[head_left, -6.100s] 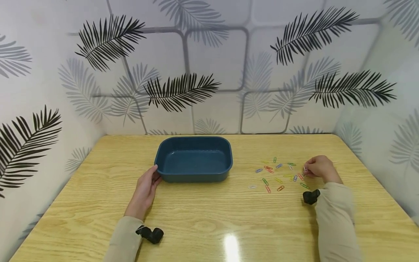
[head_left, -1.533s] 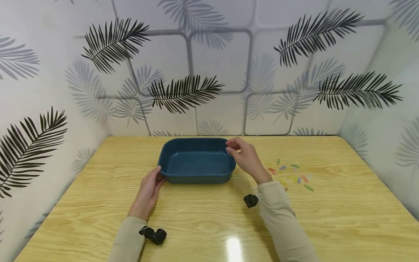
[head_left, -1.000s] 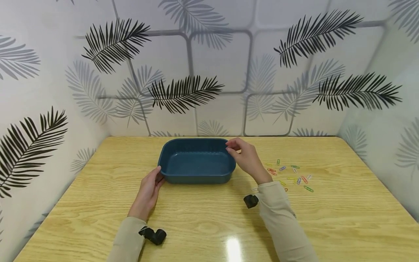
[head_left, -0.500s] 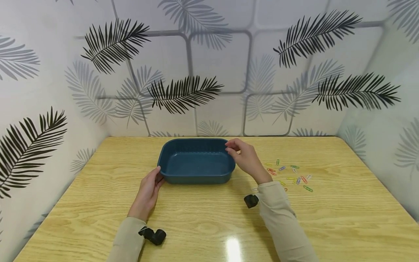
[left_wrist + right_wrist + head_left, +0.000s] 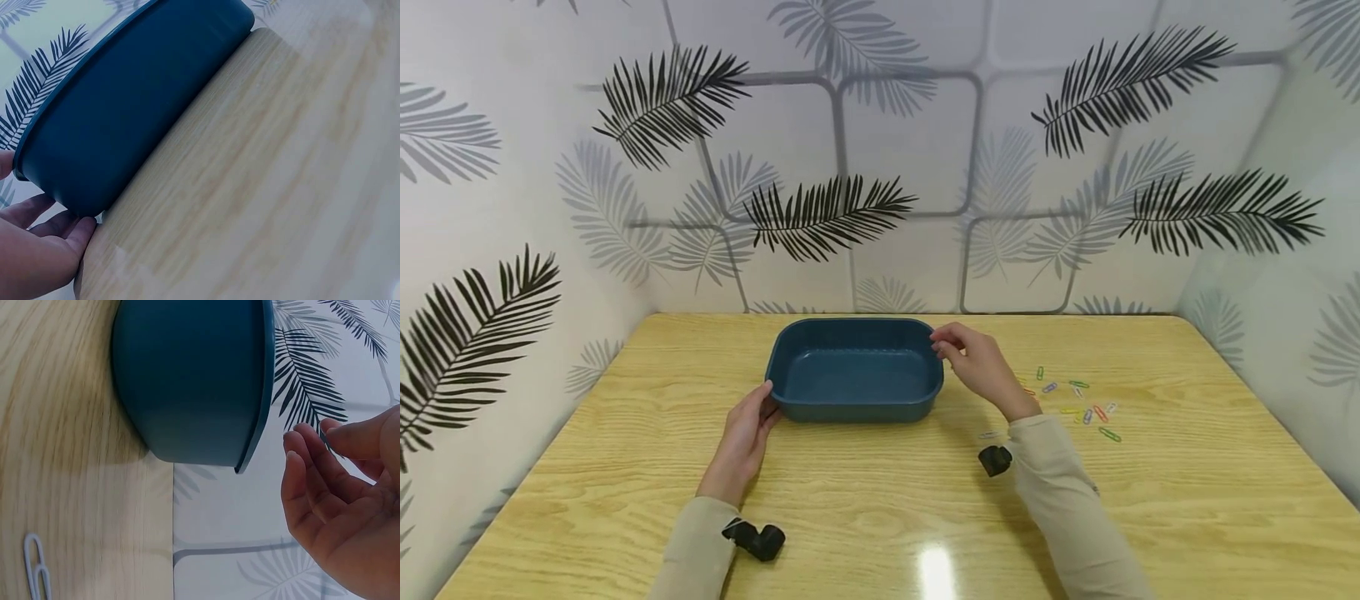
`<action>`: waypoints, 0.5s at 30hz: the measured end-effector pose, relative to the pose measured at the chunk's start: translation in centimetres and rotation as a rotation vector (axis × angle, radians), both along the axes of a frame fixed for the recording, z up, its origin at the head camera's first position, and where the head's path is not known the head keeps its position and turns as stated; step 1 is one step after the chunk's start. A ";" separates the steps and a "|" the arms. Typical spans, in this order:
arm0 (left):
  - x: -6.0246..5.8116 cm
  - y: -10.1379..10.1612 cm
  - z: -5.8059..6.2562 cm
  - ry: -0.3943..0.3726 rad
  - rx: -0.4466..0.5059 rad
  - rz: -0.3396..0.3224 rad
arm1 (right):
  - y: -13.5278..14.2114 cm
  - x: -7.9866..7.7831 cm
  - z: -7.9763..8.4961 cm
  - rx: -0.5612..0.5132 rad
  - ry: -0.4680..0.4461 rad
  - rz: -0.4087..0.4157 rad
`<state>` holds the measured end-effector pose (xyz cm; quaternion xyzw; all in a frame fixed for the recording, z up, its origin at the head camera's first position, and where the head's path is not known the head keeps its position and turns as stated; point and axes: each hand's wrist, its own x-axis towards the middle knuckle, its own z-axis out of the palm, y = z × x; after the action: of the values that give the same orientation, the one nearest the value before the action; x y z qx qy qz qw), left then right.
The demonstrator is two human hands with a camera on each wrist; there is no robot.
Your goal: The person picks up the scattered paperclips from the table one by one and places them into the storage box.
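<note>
A dark blue plastic tub (image 5: 850, 412) stands on the table, its inner floor showing no paper clips. My left hand (image 5: 741, 442) holds its front left corner; in the left wrist view the thumb is at the rim and the fingers (image 5: 80, 232) lie low against the wall. Just beyond the right rim, my right hand (image 5: 981, 367) hovers, fingers loosely curled with nothing visible between them. The right wrist view shows that hand (image 5: 350, 519) apart from the tub wall (image 5: 194, 381). To its right lie scattered paper clips, among them a green paper clip (image 5: 1109, 434) and a red paper clip (image 5: 1101, 412).
The wooden table (image 5: 850, 517) runs back to a leaf-patterned wall (image 5: 910, 150). A white paper clip (image 5: 989, 435) lies nearest the tub, below my right wrist. My right forearm hides part of the clip area. A black wrist camera (image 5: 995, 460) sits on the right sleeve.
My right hand came from the clips to the tub's right rim. A white paper clip seen in its fingers earlier no longer shows. It has just shifted right, off the rim. The left hand stayed.
</note>
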<state>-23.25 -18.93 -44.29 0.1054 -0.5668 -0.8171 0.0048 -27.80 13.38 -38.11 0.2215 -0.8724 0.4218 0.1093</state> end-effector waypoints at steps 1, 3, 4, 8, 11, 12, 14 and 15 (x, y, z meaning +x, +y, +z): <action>0.0 0.0 0.0 0.001 0.003 -0.001 | 0.2 0.0 0.0 0.000 -0.007 -0.002; -0.1 0.1 0.0 0.001 0.008 -0.006 | 0.7 -0.1 -0.1 0.001 -0.015 -0.010; -0.1 0.1 0.0 0.001 0.006 -0.010 | 1.0 -0.1 -0.1 0.002 -0.017 -0.015; -0.2 0.1 0.0 0.002 -0.001 -0.020 | 1.9 -0.1 0.0 0.007 -0.016 -0.034; -0.2 0.0 0.0 0.003 -0.004 -0.016 | 2.6 -0.2 0.0 0.020 -0.002 -0.043; -0.2 0.0 0.0 0.003 -0.002 -0.014 | 2.8 -0.3 0.0 0.026 0.001 -0.043; -0.1 0.0 0.0 0.003 0.000 -0.007 | 3.2 -0.3 0.0 0.041 0.004 -0.051; -0.1 0.0 0.0 0.004 0.001 -0.005 | 3.5 -0.3 0.0 0.049 0.003 -0.053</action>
<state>-23.38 -18.97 -44.30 0.1021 -0.5668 -0.8175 0.0039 -28.06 16.85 -38.08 0.2016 -0.8878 0.3970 0.1164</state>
